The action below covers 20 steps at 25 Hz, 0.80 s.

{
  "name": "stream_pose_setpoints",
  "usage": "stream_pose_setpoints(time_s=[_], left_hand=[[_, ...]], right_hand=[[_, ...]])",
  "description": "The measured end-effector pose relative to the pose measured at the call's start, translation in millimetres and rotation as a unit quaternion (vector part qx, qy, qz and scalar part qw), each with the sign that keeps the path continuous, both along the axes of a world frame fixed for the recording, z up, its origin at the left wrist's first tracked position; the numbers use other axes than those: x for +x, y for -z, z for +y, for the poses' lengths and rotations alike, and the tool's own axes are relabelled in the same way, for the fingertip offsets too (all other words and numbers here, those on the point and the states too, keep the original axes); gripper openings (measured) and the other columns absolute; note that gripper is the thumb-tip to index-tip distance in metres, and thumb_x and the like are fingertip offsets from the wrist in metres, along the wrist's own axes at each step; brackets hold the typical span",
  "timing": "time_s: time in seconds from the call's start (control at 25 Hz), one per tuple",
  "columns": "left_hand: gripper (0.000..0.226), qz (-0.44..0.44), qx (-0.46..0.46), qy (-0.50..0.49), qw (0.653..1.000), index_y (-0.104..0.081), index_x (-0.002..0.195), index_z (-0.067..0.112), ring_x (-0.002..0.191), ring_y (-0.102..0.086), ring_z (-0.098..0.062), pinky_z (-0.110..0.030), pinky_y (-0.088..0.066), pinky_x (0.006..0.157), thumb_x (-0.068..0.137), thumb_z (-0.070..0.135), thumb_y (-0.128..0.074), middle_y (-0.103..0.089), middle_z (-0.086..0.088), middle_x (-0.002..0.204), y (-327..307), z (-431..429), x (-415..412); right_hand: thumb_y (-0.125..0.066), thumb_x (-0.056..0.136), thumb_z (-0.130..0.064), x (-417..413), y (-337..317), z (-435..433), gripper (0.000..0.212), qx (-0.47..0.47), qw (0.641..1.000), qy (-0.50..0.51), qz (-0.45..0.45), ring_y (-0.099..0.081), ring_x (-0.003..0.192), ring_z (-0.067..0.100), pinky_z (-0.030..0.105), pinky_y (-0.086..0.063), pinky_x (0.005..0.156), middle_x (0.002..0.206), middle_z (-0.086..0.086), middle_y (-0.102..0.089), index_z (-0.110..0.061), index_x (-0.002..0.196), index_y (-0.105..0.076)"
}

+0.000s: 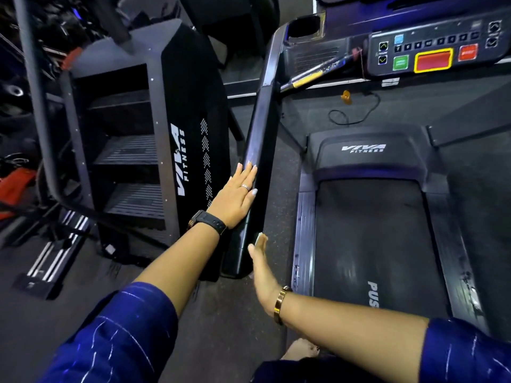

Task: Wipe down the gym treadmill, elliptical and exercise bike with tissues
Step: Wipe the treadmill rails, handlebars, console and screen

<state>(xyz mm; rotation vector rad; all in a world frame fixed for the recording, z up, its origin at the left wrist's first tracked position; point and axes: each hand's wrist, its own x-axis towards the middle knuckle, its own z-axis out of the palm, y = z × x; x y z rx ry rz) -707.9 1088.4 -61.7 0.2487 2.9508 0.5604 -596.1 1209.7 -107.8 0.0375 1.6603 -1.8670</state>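
Both hands were flat, fingers straight. The left hand (235, 196) lay on the handrail (262, 128) of the treadmill (365, 161); the right hand (261, 268) pressed its near end. No tissue showed. I think good wiping needed long, firm strokes.

Going by the handrail (262, 128). Left of it is the stair machine (124, 150): its black side panel (193, 106) says "VIVA FITNESS" in white, running vertically, w/ a column of white arrow marks beside it. Right of the rail I read the same "VIVA FITNESS" logo on the motor cover (367, 164). Further right & nearer me, the belt (370, 230) shows "PUS", rest hidden. Up right of the rail, the console (431, 42) btns have print but I can't read it. The sticker (390, 82) below is too blurry.
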Motion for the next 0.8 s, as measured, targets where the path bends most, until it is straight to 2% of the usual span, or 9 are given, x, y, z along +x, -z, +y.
stream_pose_setpoints(time_s=[0.12, 0.24, 0.36, 0.44, 0.56, 0.64, 0.68, 0.76, 0.8], left_hand=[[0.054, -0.009, 0.001, -0.015, 1.0, -0.012, 0.155, 0.012, 0.15, 0.006, -0.019, -0.04, -0.006, 0.123, 0.107, 0.023, -0.034, -0.004, 0.0, 0.163, 0, 3, 6], [0.055, -0.012, 0.003, -0.026, 1.0, -0.012, 0.155, 0.012, 0.149, 0.008, -0.016, -0.04, -0.006, 0.124, 0.107, 0.024, -0.035, -0.001, 0.005, 0.16, 0, 6, 14], [0.056, -0.027, 0.022, -0.056, 0.998, -0.009, 0.156, 0.015, 0.145, 0.018, -0.009, -0.032, 0.0, 0.12, 0.107, 0.025, -0.034, 0.004, 0.01, 0.159, -1, 11, 28], [0.055, -0.045, 0.05, -0.083, 0.994, -0.007, 0.156, 0.019, 0.141, 0.024, -0.006, -0.03, 0.002, 0.114, 0.107, 0.026, -0.032, 0.008, 0.016, 0.157, -1, 14, 39], [0.054, -0.055, 0.095, -0.108, 0.988, -0.008, 0.156, 0.022, 0.139, 0.029, -0.004, -0.033, 0.006, 0.113, 0.107, 0.025, -0.03, 0.01, 0.02, 0.155, -1, 20, 57], [0.052, -0.055, 0.103, -0.119, 0.986, -0.008, 0.156, 0.024, 0.14, 0.028, -0.002, -0.025, 0.008, 0.111, 0.107, 0.025, -0.029, 0.009, 0.021, 0.156, -1, 22, 69], [0.052, -0.046, 0.098, -0.123, 0.986, -0.009, 0.156, 0.024, 0.14, 0.027, -0.002, -0.019, 0.01, 0.11, 0.108, 0.025, -0.028, 0.008, 0.021, 0.156, 0, 24, 75], [0.051, -0.026, 0.073, -0.133, 0.988, -0.01, 0.155, 0.023, 0.142, 0.025, -0.004, -0.004, 0.014, 0.105, 0.108, 0.024, -0.028, 0.007, 0.019, 0.157, -1, 28, 81], [0.051, -0.022, 0.058, -0.138, 0.988, -0.009, 0.155, 0.022, 0.143, 0.023, -0.005, 0.001, 0.016, 0.101, 0.108, 0.023, -0.028, 0.008, 0.018, 0.156, -1, 30, 82]], right_hand=[[-0.025, 0.079, -0.058, 37, -16, -4, 0.079, -0.048, 0.996, 0.005, 0.073, 0.023, 0.141, -0.004, 0.034, 0.003, 0.121, 0.151, -0.02, 0.026, -0.033, 0.143, 0.015], [-0.023, 0.081, -0.061, 49, 7, 1, 0.074, -0.053, 0.992, 0.01, 0.117, 0.02, 0.143, -0.003, 0.039, -0.003, 0.122, 0.15, -0.024, 0.027, -0.039, 0.143, 0.011], [-0.024, 0.101, -0.049, 1, 14, -3, 0.053, -0.016, 0.999, 0.035, -0.007, 0.012, 0.144, 0.0, 0.037, 0.002, 0.122, 0.158, -0.015, 0.019, -0.039, 0.143, 0.007], [-0.02, 0.106, -0.038, -12, 0, -6, 0.05, -0.065, 0.995, 0.06, -0.05, 0.012, 0.144, -0.001, 0.028, 0.004, 0.12, 0.158, -0.015, 0.017, -0.032, 0.15, 0.004], [-0.022, 0.098, -0.04, 18, -18, 1, 0.059, -0.086, 0.996, -0.001, 0.036, 0.022, 0.137, -0.01, 0.005, 0.004, 0.108, 0.148, -0.027, 0.025, -0.034, 0.146, 0.013], [-0.018, 0.087, -0.041, 41, -12, 10, 0.065, -0.059, 0.992, -0.038, 0.105, 0.024, 0.137, -0.01, 0.012, 0.008, 0.112, 0.146, -0.028, 0.028, -0.039, 0.143, 0.015], [-0.018, 0.087, -0.049, 42, -5, 11, 0.065, -0.058, 0.992, -0.037, 0.107, 0.023, 0.139, -0.009, 0.019, 0.008, 0.116, 0.148, -0.027, 0.027, -0.039, 0.144, 0.014], [-0.018, 0.091, -0.072, 15, 0, 9, 0.072, -0.061, 0.997, 0.0, 0.053, 0.017, 0.141, -0.006, 0.03, 0.003, 0.121, 0.152, -0.025, 0.022, -0.037, 0.148, 0.009], [-0.016, 0.094, -0.069, -5, 4, 6, 0.07, -0.055, 0.998, 0.015, 0.029, 0.014, 0.143, -0.002, 0.033, 0.001, 0.122, 0.155, -0.02, 0.019, -0.034, 0.149, 0.008]])
